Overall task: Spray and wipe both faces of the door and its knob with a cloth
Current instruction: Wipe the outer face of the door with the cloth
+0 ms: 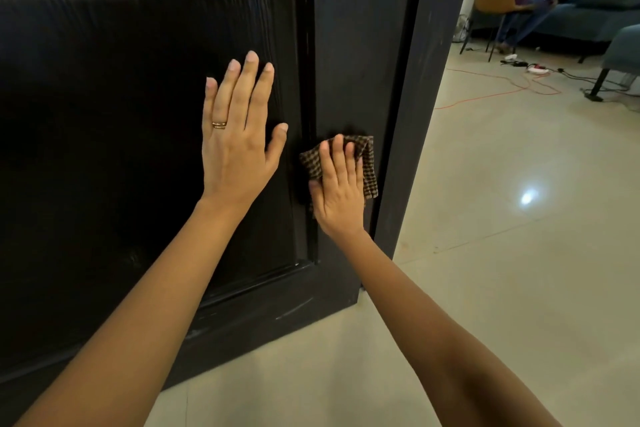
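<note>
Right hand (337,189) flat, pressing soft limp cloth (369,166) on slick rigid door (356,45); left hand (239,135) open, bracing panel.

No writing, label, brand, number or sign can be read anywhere in the view. The door (353,45) and the checked cloth (370,170) show no lettering.
</note>
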